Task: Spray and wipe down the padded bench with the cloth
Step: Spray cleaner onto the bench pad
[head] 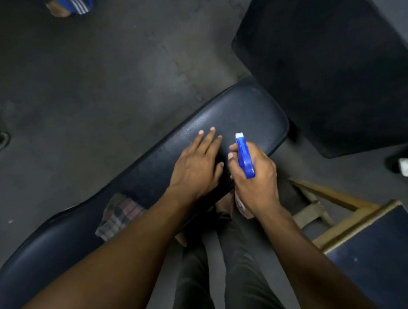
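Meanwhile your right hand (252,175) gripped the blue plastic spray bottle (244,157); your left hand (196,164) lay flat, released, on the dark padded surface (243,108). Behind it, the soft, probably limp plaid cloth (120,214) wanted bunching at its middle.

The cloth (120,215) lies on the padded bench (243,113), left of both hands, the stool (342,219) to the right.

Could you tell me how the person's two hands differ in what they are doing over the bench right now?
The left hand lies flat and open on the padded bench, fingers spread, holding nothing. The right hand is closed around a blue spray bottle, held above the bench with its nozzle pointing away from the person. Neither hand holds the checked cloth, which lies on the bench beside the left forearm.
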